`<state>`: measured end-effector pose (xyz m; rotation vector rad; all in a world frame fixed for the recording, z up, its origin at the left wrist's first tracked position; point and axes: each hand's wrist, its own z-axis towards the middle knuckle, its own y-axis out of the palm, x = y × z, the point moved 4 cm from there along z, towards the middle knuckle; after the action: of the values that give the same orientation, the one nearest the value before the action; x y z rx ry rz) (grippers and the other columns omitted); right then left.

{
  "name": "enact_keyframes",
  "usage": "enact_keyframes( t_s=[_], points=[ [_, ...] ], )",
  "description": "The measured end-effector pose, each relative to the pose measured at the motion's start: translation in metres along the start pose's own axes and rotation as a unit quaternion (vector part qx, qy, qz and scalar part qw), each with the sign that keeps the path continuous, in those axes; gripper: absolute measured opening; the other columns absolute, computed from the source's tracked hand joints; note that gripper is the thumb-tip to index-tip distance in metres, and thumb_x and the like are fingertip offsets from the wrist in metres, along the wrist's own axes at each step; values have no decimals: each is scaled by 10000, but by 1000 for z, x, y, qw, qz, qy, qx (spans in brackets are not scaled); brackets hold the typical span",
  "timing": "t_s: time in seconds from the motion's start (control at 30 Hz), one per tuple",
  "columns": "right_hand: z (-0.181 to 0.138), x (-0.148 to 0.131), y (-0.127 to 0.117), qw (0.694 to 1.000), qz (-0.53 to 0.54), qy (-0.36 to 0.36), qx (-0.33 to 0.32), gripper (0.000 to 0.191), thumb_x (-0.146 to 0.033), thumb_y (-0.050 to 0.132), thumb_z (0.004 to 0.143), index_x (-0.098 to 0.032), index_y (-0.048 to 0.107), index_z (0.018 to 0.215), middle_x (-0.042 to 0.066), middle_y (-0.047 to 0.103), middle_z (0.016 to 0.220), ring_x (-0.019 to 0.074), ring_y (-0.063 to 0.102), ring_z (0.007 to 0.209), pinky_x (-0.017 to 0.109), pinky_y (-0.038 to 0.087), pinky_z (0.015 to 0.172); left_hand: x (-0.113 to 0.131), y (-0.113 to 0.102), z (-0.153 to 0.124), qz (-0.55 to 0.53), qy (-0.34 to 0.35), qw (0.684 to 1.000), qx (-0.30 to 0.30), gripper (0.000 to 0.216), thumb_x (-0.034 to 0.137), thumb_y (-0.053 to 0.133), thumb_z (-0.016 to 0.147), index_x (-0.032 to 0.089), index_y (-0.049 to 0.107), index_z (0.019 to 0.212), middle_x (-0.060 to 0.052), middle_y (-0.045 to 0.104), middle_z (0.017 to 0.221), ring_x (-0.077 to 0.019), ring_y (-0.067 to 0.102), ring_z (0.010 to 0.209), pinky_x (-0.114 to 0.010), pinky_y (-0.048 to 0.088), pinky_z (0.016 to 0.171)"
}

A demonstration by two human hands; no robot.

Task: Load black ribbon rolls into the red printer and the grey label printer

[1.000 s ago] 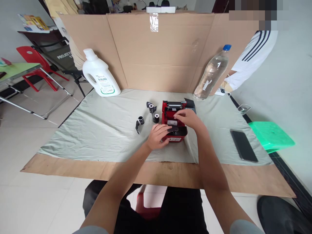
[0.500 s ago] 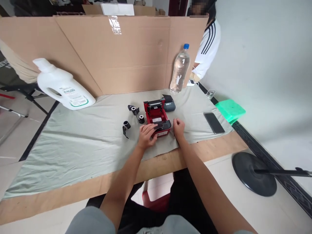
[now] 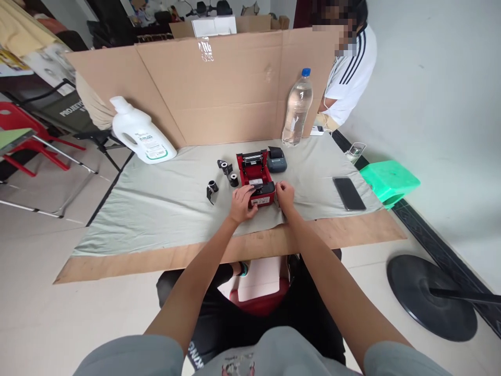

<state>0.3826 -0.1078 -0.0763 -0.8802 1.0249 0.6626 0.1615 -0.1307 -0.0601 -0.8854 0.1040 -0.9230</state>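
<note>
A red and black label printer (image 3: 263,200) stands on the cloth with its lid raised, and a white roll (image 3: 256,181) lies inside. My left hand (image 3: 241,203) grips its front left corner, fingers over the black front part and thumb low on the front. Close by the right side of the printer, my right hand (image 3: 285,195) is closed with its fingers curled; what they hold, if anything, is hidden. To the left lie black ribbon rolls (image 3: 234,180) with loose dark strips. A small dark grey device (image 3: 277,161) with its flap up sits behind the printer.
A white jug (image 3: 143,136) and a water bottle (image 3: 297,109) lean against the cardboard screen (image 3: 227,89). A phone (image 3: 349,194) lies to the right, near a green stool (image 3: 389,180) beyond the table edge. Behind the screen sits a person in a white sleeve (image 3: 354,73).
The camera view has shifted, so more of the left side of the room shows. My right hand is slightly closer to the printer's side; my left hand keeps its grip.
</note>
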Motion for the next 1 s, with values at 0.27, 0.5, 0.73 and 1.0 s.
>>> enact_keyframes(
  t_s=[0.27, 0.5, 0.73, 1.0],
  points=[
    [-11, -5, -19, 996, 53, -20, -71, 381, -524, 509, 839, -254, 360, 616, -30, 390, 602, 158, 383, 667, 318, 333, 674, 1, -4, -7, 33, -10, 999, 3, 628, 410, 535, 904, 107, 541, 1454, -247, 606, 1472, -388, 546, 1432, -559, 442, 1157],
    [-12, -3, -23, 991, 74, -7, -114, 349, -541, 532, 831, -240, 490, 658, -32, 435, 605, 157, 395, 644, 317, 359, 666, 4, -3, -5, 16, -32, 999, -19, 639, 382, 570, 862, 112, 534, 1440, -233, 577, 1504, -397, 499, 1471, -581, 435, 1173],
    [-12, -2, -19, 989, 79, -8, -128, 293, -481, 547, 826, -237, 493, 674, -37, 453, 622, 157, 420, 680, 308, 372, 679, 8, -5, -4, 14, -29, 999, -18, 643, 472, 569, 908, 108, 528, 1436, -238, 562, 1501, -399, 474, 1486, -584, 421, 1190],
    [-13, -11, -21, 985, 36, -39, -167, 269, -429, 593, 828, -231, 506, 668, -32, 534, 656, 165, 477, 722, 309, 414, 734, 14, -8, -7, -2, -26, 999, -32, 713, 524, 565, 925, 86, 489, 1482, -264, 522, 1543, -417, 435, 1510, -607, 377, 1208]
  ],
)
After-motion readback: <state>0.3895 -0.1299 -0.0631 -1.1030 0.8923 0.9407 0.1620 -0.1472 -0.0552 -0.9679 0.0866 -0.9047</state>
